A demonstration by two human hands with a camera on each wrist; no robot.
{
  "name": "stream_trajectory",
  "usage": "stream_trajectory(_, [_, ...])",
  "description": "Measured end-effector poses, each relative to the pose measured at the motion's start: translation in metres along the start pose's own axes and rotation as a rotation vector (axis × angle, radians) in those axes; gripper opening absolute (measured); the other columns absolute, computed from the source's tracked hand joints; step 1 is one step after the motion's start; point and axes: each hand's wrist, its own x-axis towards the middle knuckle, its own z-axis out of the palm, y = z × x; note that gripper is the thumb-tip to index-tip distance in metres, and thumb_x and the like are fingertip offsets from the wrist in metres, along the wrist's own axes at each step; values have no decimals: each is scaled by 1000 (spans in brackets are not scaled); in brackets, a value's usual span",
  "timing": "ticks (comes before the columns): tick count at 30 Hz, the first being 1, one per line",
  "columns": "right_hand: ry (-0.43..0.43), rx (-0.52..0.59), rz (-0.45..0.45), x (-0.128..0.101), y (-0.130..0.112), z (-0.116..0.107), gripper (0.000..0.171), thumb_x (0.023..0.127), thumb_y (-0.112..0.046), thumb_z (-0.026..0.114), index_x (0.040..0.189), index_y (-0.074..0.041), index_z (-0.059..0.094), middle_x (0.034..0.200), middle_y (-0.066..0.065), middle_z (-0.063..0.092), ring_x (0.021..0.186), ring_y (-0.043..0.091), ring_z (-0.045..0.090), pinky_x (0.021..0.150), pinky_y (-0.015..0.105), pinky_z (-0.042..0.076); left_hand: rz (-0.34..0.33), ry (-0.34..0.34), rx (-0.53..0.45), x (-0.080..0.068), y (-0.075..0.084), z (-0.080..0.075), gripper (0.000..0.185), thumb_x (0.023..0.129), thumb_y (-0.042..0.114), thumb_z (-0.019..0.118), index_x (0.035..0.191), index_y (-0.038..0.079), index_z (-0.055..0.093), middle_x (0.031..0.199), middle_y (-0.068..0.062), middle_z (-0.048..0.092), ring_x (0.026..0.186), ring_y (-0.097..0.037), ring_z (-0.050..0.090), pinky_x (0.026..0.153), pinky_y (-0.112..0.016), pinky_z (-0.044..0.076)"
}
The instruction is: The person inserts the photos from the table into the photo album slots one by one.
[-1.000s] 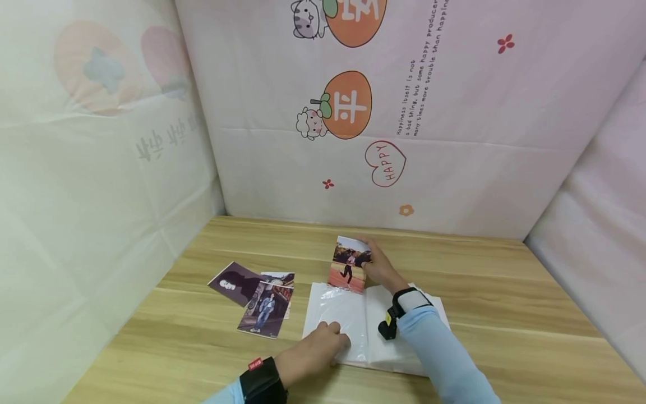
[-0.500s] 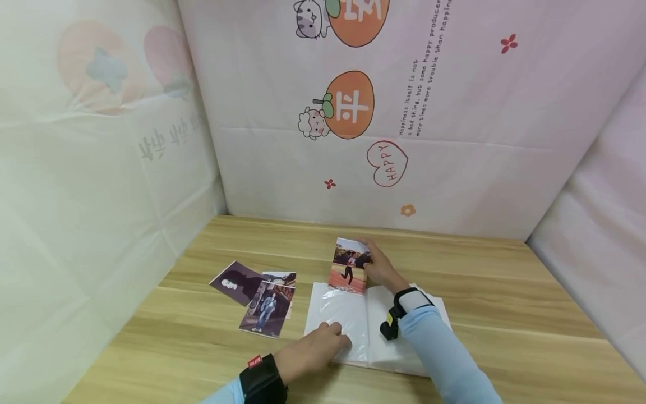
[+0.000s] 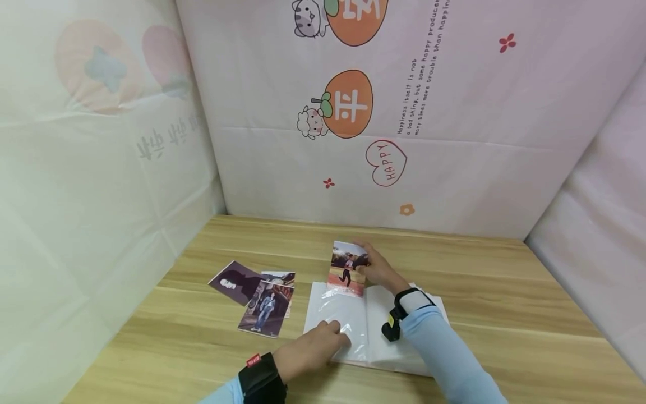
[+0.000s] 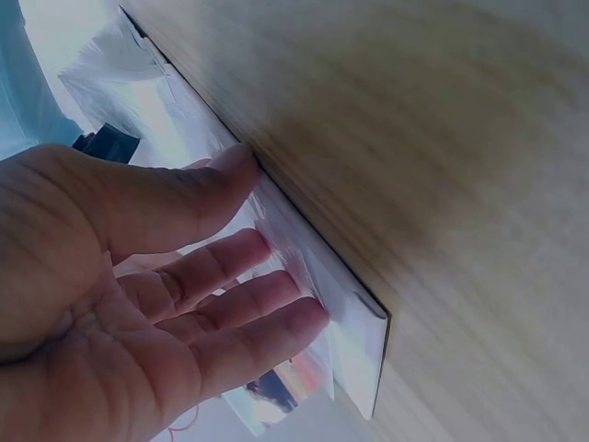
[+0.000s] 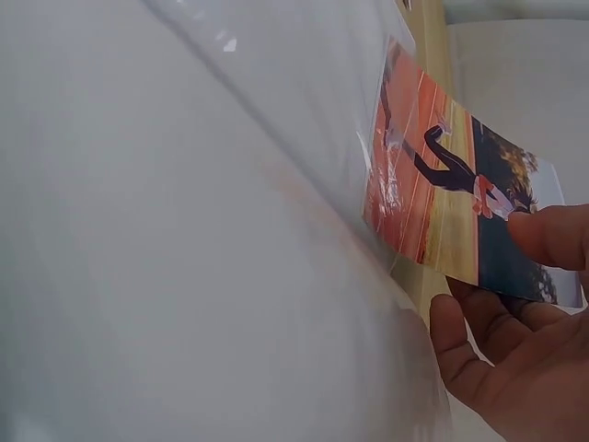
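The glossy rectangular photo print of a runner on a red track (image 3: 346, 273) juts past the far edge of the open white album (image 3: 378, 311), over its left page; its lower end seems to lie under that page's crinkled clear plastic film (image 3: 339, 308). My right hand (image 3: 381, 270) pinches the print near its upper right corner, thumb on the picture face and fingers behind, probably so that the lower end is free of my grip; the thin card bows gently.

My left hand (image 3: 314, 349) rests on the album's left page by the near edge; its fingers are bent and slightly apart, tips against the slick film, thumb apart from them at the border; I take this to be steadying the page.

Left of the album lie a dark purple portrait print (image 3: 235, 282), a print of a figure in blue denim (image 3: 266, 308) overlapping it, and a mostly hidden print (image 3: 280, 277) beneath; under the album is a smooth, pale wood-grain tabletop (image 3: 176, 336); beyond it hangs a creased white printed cloth (image 3: 454, 185).
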Motion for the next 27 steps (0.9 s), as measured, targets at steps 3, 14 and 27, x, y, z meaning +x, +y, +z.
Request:
stream_trajectory(3, [-37, 8, -12, -3, -1, 1, 65, 86, 5, 53, 143, -16, 30, 135, 29, 36, 112, 44, 45, 84, 53, 43, 6, 0, 12, 0, 0, 0, 45, 65, 1, 74, 105, 19, 67, 86, 6, 46, 71, -10, 43, 61, -19, 35])
stream_trajectory(14, [-117, -20, 6, -5, -3, 6, 60, 87, 4, 54, 142, -9, 34, 141, 25, 32, 122, 44, 36, 92, 57, 35, 23, -3, -35, 0, -4, 2, 44, 68, 0, 73, 107, 18, 67, 90, 4, 49, 74, -9, 43, 63, -19, 37])
stream_trajectory(27, [-117, -47, 50, -5, -3, 8, 52, 86, 3, 56, 135, -2, 43, 120, 21, 51, 95, 29, 54, 74, 39, 46, 11, 13, -10, 0, -3, 1, 48, 64, 0, 75, 107, 20, 67, 88, 5, 47, 74, -10, 43, 63, -19, 36])
